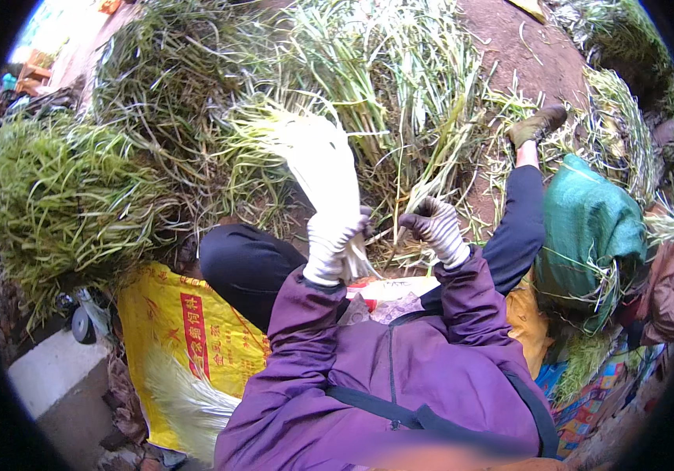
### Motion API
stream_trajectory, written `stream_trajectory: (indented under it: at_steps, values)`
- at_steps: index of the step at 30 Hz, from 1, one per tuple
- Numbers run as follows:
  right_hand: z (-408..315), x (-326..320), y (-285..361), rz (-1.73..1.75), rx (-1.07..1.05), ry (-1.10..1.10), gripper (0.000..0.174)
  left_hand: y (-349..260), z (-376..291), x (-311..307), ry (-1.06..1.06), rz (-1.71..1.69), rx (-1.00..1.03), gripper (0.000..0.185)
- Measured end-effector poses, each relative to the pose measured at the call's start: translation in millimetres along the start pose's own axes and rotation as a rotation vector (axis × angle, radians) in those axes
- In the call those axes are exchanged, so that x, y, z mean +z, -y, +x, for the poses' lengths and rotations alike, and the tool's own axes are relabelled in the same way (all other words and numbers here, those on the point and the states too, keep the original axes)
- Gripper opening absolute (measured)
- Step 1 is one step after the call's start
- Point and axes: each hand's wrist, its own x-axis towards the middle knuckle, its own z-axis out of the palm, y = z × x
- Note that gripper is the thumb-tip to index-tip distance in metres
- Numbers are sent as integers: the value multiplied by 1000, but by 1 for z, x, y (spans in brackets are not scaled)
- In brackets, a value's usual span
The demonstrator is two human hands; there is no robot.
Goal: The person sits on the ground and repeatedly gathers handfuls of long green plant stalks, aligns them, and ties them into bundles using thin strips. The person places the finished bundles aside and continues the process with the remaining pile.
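Note:
My left hand (338, 238), in a striped knit glove with dark fingers, grips a thick bundle of pale leafy stalks (328, 159). Strong light washes out most of the bundle. Its yellow-green tips fan to the upper left, and its pale ends hang below my fist. Level with it on the right, my right hand (436, 226) wears a matching glove. Its curled fingers and thumb close around a few green stalks (431, 179) that lean down from the large heap of long-leaved green stalks (384, 76) in front of me. The fingers partly hide these stalks.
More leafy greens (66, 206) are piled at left. A yellow printed sack (160, 335) lies by my bent knee (248, 265), with a pale bundle (186, 400) on it. My other leg (519, 212) stretches forward on bare soil (525, 53), beside a green woven sack (590, 224).

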Motion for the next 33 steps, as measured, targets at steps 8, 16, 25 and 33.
stream_trajectory:
  at_steps: [8,16,25,33]
  values:
    - [-5,46,19,223,-4,94,24,4,3,-7,40,372,120,27]
    - [-15,52,-1,401,-59,75,17,10,2,-10,18,239,142,24]
    - [-18,59,-1,502,71,-6,14,2,-3,1,-14,97,28,22]
    - [-20,63,14,424,-20,109,21,-3,-10,1,-105,77,156,23]
